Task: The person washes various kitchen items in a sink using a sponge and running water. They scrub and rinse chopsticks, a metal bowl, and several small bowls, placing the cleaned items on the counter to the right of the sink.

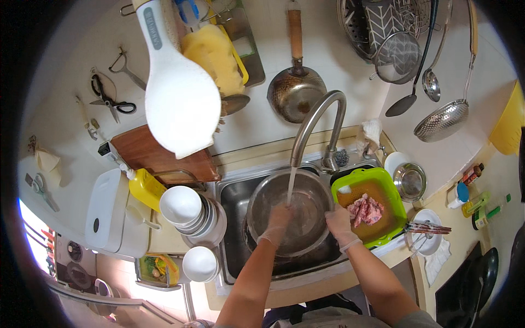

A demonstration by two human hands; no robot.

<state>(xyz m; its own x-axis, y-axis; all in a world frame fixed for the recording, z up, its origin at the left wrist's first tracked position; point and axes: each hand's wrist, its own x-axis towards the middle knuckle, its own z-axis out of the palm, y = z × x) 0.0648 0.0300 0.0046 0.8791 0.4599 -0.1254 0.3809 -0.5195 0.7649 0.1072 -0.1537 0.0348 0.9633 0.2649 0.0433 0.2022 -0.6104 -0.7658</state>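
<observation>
A large round metal basin (262,197) is in the sink, under a curved steel faucet (313,119). Water streams from the spout into the basin. My left hand (279,224), in a clear thin glove, reaches over the near side into the basin beside the stream; its fingers are partly hidden by water and blur. At the right, my right hand (338,226), gloved likewise, grips the basin's rim. Just beyond it stands a bright green plastic colander (396,205) holding raw red meat (366,210).
Left of the sink (231,262) stand stacked white bowls (180,205), more bowls (200,263) and a yellow pump bottle (145,188). Chopsticks (430,228) rest across a white bowl (424,246) at right. A pan (297,94) and ladles hang on the wall.
</observation>
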